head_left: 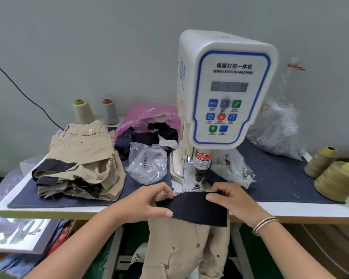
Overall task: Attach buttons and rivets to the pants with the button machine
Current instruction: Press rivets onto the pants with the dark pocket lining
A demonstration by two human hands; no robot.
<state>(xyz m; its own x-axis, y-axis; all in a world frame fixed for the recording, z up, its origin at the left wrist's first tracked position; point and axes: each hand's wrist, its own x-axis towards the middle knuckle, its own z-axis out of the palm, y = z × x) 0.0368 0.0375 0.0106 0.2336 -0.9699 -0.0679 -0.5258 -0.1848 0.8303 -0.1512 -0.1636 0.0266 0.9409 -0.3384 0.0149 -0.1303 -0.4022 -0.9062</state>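
White plastic houses our one button machine (226, 91), its panel lettered "SERVO BUTTON MACHINE" above a seven-digit display and eight coloured keys; a red sticker lower down seems to read "TAKE CARE OF YOUR FINGER", though it is partly blurred. One stack of folded khaki pants (79, 162) lies on the denim-covered table (280, 178) to the left. We count four thread cones, two pale (83, 112) at the back and two olive (336, 180) at right. Our pants (187, 248), khaki with a dark frayed waistband patch, hang over the table edge below the punch. Our left hand (149, 200) and right hand (228, 200) each pinch that patch with curled fingers.
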